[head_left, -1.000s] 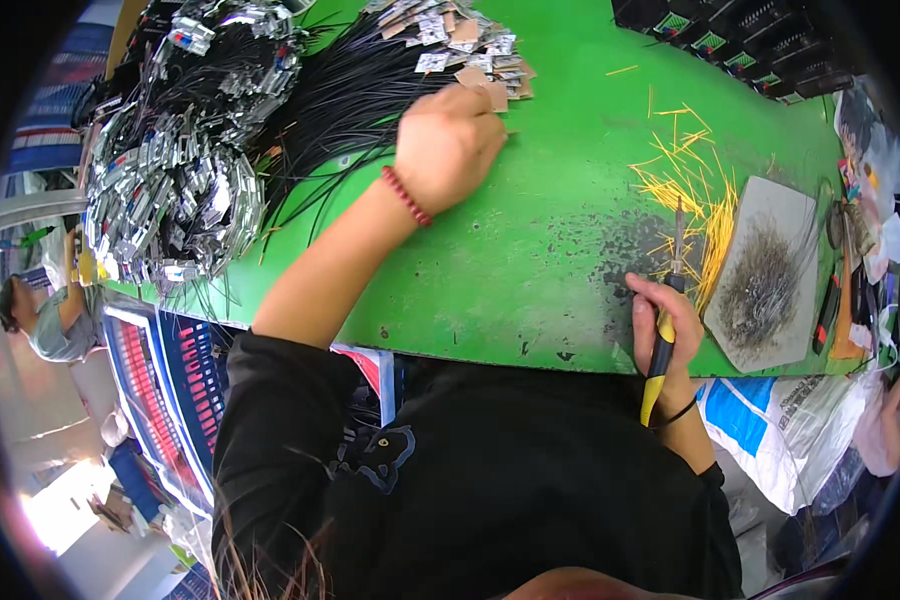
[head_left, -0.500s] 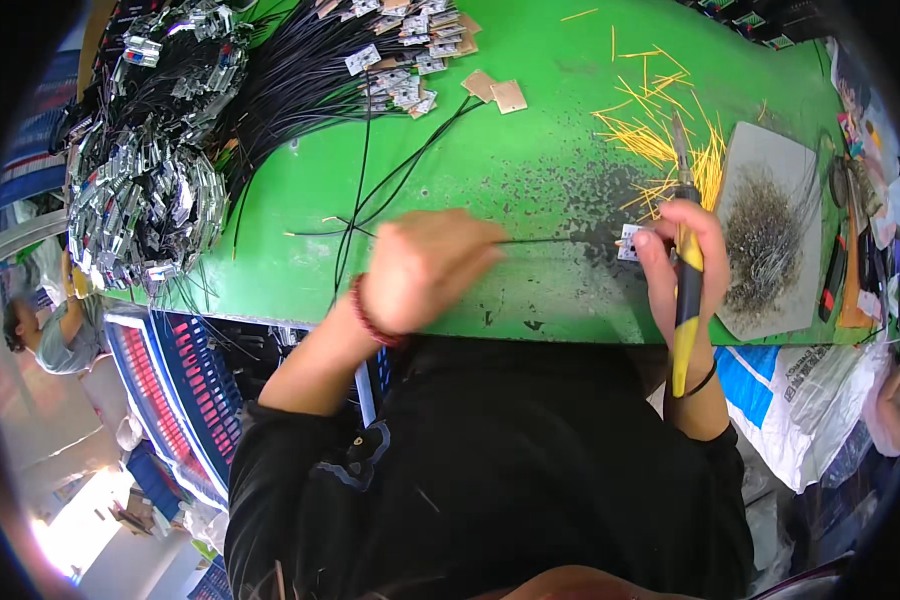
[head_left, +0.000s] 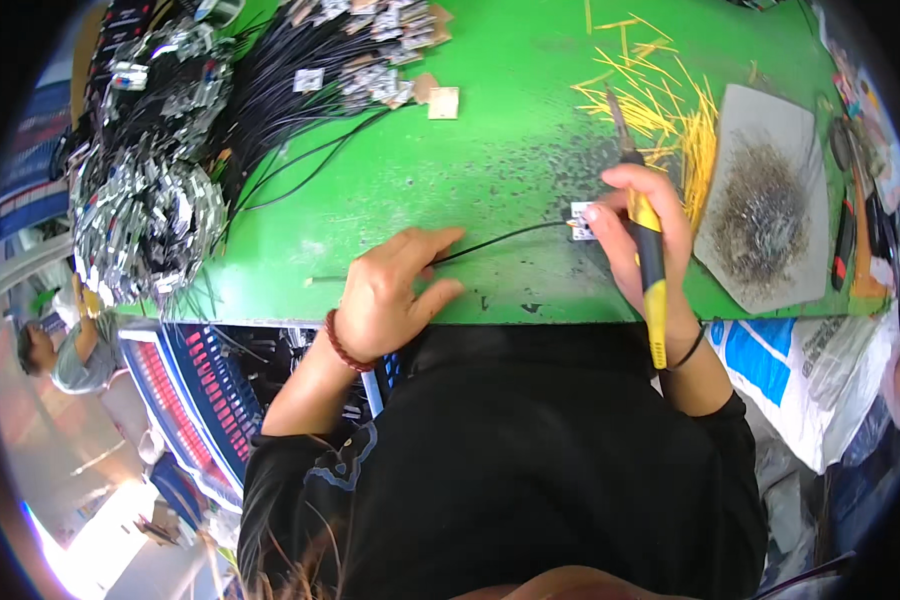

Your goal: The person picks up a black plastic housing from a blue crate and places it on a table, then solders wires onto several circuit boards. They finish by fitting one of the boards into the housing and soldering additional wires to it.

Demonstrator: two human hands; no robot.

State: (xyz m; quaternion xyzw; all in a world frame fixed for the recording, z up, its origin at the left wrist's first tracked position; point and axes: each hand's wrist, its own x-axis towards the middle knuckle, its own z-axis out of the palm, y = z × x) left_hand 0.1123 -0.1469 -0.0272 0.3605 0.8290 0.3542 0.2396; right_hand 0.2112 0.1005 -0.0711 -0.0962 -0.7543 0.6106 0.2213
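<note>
My right hand [head_left: 642, 225] grips a yellow-and-black soldering iron [head_left: 648, 255], its metal tip directed away from me. The thumb and fingertip of that hand also touch a small white circuit board [head_left: 580, 222] at the end of a black cable [head_left: 500, 240]. That cable runs left across the green table and passes under my left hand [head_left: 395, 290]. My left hand lies on the table with thumb and index finger apart. A pale cable end [head_left: 315, 280] pokes out on its far left side. Whether the hidden fingers press on the cable does not show.
Several black cables with small boards [head_left: 370, 75] are heaped at the back left, beside a coiled pile of silvery metal connectors [head_left: 150, 210]. Thin yellow sticks [head_left: 670, 110] lie scattered behind the iron. A grey pad [head_left: 760, 200] with dark residue is on the right. Another person [head_left: 75, 355] sits at far left.
The blurred left hand has settled lower on the table with its fingers spread. Loose cables that crossed beside it now lie nearer the back-left heap. My right hand keeps the iron.
</note>
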